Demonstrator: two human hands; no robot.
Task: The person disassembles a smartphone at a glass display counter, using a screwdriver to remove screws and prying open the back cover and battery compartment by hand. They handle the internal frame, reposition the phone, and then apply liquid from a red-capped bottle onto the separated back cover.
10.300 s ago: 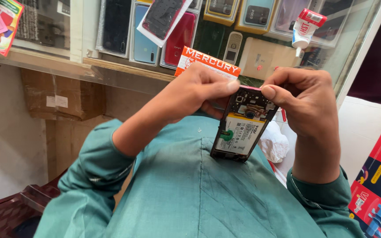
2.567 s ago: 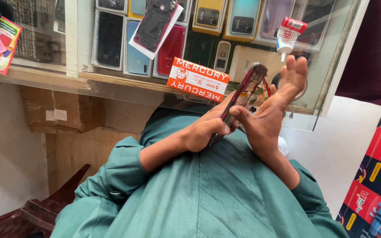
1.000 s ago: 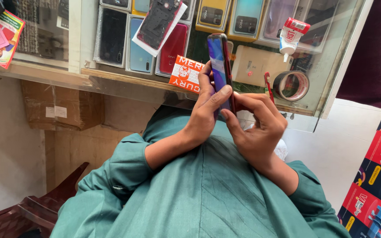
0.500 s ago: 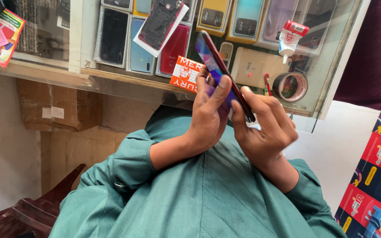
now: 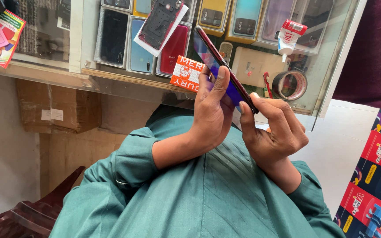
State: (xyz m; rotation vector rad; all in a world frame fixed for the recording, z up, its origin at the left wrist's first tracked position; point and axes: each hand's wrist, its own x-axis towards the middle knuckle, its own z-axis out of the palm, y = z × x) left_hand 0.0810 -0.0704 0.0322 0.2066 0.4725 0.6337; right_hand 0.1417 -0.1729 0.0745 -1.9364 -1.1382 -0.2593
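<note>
Both my hands hold a slim phone [image 5: 217, 60] with a glossy blue-purple back and a dark red rim. It is tilted edge-on above my green shirt. My left hand [image 5: 211, 111] wraps its fingers over the coloured back, fingertips near the upper half. My right hand [image 5: 275, 130] grips the phone's lower end from the other side, thumb pressed on the edge. The phone's front face is hidden from me.
A glass counter [image 5: 111, 79] ahead displays several phone back covers. On it lie an orange and white card [image 5: 185, 74], a tape roll [image 5: 289, 85], a glue tube [image 5: 289, 36] and a red-handled tool [image 5: 267, 83]. A cardboard box [image 5: 58, 105] sits below; red boxes [image 5: 375, 176] stand at right.
The phone's open back with its inner parts faced me earlier. It has since been turned edge-on with the coloured back showing, and both hands have shifted their grip along its edges.
</note>
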